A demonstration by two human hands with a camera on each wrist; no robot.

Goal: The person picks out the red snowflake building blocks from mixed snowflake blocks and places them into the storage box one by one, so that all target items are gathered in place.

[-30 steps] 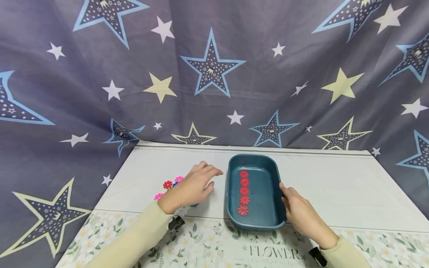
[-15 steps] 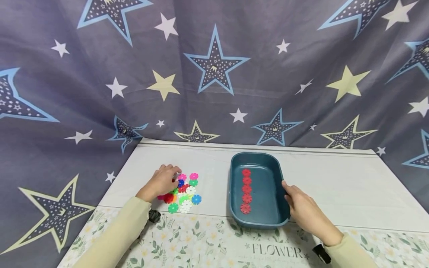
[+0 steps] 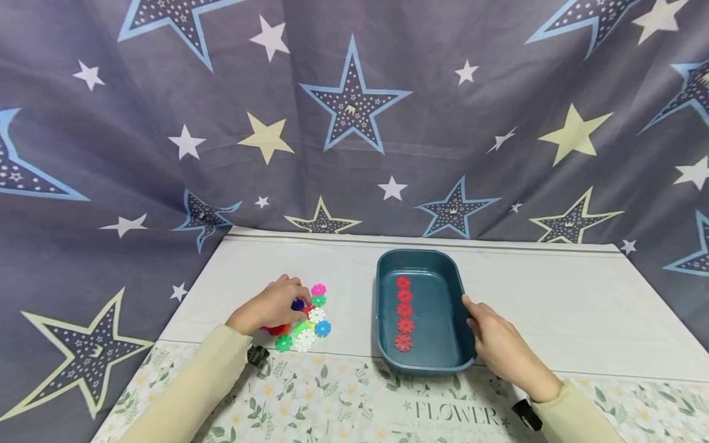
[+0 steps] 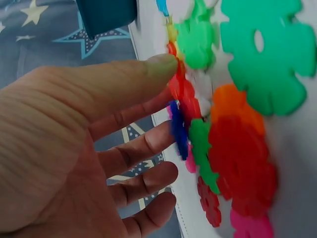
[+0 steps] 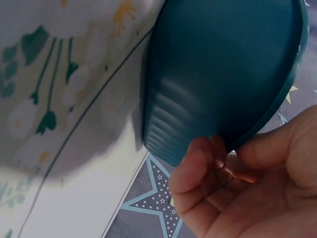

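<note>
My left hand reaches into a small pile of colourful flower-shaped plastic discs on the left of the table. Its thumb and index finger pinch a red flower disc in the pile, while the other fingers stay loosely bent. Near the fingertips stands a dark blue disc on edge. My right hand grips the right rim of a dark teal plastic tub, thumb at the rim and fingers against the outer wall. Inside the tub, several red discs lie in a column along its left side.
Around the left hand lie green, white, light blue and pink discs, some overlapping. The table has a white back part and a floral front strip. A star-patterned grey curtain hangs behind.
My left hand has moved left from beside the tub to the pile, and its thumb and index finger have come together on the red flower disc. The right hand keeps holding the tub.
</note>
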